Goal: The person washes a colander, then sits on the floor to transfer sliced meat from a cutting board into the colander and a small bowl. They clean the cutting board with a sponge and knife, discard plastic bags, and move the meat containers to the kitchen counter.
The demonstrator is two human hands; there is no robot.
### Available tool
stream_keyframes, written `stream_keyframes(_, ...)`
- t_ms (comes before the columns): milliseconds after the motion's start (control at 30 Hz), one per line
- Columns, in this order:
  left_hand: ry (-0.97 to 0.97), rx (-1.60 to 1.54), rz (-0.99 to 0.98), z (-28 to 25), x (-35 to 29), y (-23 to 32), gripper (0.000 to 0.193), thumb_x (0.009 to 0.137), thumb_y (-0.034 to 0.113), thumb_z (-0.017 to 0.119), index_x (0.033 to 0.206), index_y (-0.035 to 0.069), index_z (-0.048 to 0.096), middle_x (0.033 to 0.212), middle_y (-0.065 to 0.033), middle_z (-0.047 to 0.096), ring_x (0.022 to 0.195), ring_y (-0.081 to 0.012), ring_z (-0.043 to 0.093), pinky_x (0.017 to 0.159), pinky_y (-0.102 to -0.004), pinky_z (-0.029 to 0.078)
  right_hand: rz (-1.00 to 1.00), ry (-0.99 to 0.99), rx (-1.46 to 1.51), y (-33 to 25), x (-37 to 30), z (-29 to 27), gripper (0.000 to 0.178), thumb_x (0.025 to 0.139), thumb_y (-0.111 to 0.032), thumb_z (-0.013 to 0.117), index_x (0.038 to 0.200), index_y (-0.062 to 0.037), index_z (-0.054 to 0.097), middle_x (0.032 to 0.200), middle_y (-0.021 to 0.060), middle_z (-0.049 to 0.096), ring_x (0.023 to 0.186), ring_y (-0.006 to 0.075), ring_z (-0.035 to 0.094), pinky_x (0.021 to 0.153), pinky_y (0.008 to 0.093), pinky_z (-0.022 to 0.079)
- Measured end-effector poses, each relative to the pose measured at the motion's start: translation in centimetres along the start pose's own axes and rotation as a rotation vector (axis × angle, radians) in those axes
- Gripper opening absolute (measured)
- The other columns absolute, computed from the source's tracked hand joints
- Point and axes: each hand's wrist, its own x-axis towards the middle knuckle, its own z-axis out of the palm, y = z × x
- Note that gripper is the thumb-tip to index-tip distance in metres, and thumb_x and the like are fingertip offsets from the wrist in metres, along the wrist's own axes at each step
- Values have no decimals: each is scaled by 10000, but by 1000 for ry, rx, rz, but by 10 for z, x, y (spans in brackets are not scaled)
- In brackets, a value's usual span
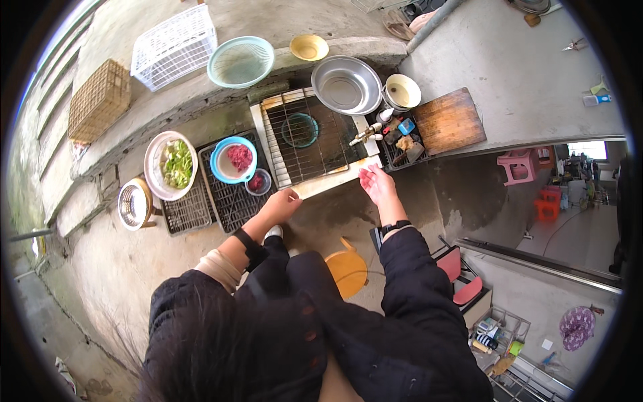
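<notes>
My left hand (284, 205) is at the front edge of the sink, its fingers curled together with nothing visible in them. Just left of it, on a black crate (231, 209), sit a small clear bowl (257, 182) with dark red bits and a blue-rimmed basin (218, 164) holding chopped reddish-purple food in a pale bowl or basket. Palm up, my right hand (379, 185) is held near the right front corner of the sink, below the tap (366, 136); its fingers are apart and it holds nothing. A wire rack (305, 130) covers the sink (335, 179), with a round teal item beneath.
A pink basin (153, 171) of chopped greens and a steel colander (134, 204) stand left. Behind are a large metal basin (345, 86), a teal colander (240, 62) and a white basket (174, 48). A wooden board (450, 120) lies right; a round stool (347, 273) is by my legs.
</notes>
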Motion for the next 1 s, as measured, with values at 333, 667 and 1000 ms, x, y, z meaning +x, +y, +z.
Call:
stream_keyframes(333, -58, -376, -244, 98, 220, -11, 353, 871, 296, 670, 1088, 23, 615, 932, -88, 655, 736, -158, 633, 588, -315, 558, 24, 236, -306, -47, 226, 30, 569, 957, -570, 456, 1023, -12, 551, 790, 132, 641, 664, 247, 646, 559, 346, 538)
stream_keyframes(667, 86, -1382, -322, 218, 412, 12, 268, 903, -20, 546, 1168, -26, 584, 996, -122, 636, 833, -221, 653, 776, -325, 576, 104, 75, -561, -82, 230, 8, 233, 896, -259, 544, 796, -50, 575, 644, 80, 621, 507, 167, 599, 464, 270, 505)
stream_keyframes(1000, 116, -789, -327, 210, 438, 10, 323, 1004, 306, 491, 984, 29, 655, 813, -34, 644, 727, -149, 606, 686, -305, 513, -77, 228, 3, 23, 278, -38, 201, 933, -65, 580, 1106, 36, 563, 1016, 134, 613, 878, 246, 646, 800, 331, 555)
